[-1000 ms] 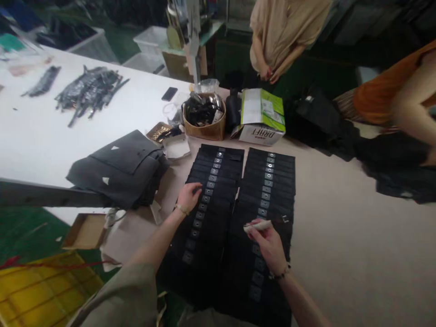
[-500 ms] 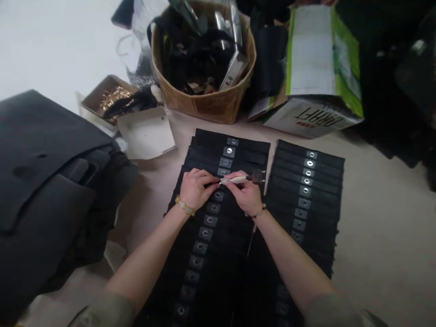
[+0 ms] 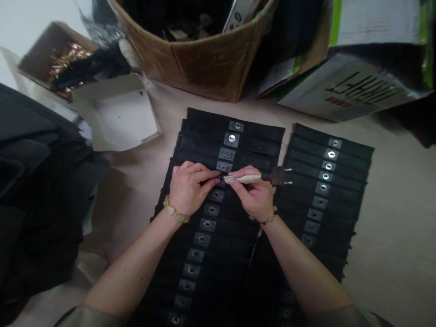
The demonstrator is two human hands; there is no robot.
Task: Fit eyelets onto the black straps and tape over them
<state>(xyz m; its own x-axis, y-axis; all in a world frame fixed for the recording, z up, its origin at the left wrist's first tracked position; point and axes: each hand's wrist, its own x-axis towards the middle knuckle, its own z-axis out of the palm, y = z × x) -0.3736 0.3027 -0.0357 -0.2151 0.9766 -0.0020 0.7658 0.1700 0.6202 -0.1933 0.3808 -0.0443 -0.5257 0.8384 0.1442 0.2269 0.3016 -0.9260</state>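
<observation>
Overlapping black fabric pieces (image 3: 204,122) lie in a long row, each with a small grey rectangle (image 3: 231,139) bearing a shiny metal piece. Over this row, my left hand (image 3: 189,188) has thumb and forefinger pinched together; a tiny shiny bit shows at the tips, too small to name. My right hand (image 3: 257,197) grips a slim tool with a whitish wrapped handle (image 3: 250,178). Its dark rectangular end (image 3: 277,176) carries two thin metal prongs and points right. The whitish tip is just right of my left fingertips, with a small gap.
A second row of black pieces (image 3: 354,156) runs along the right. Behind stand a large brown carton (image 3: 204,63) and a printed white-green box (image 3: 340,91). At left are a white tray (image 3: 116,118), a box of coppery pieces (image 3: 37,68) and a dark fabric pile (image 3: 41,190).
The view has moved closer and lower over the rows. My hands have drawn slightly apart, opening a small gap between the tool's tip and my left fingertips.
</observation>
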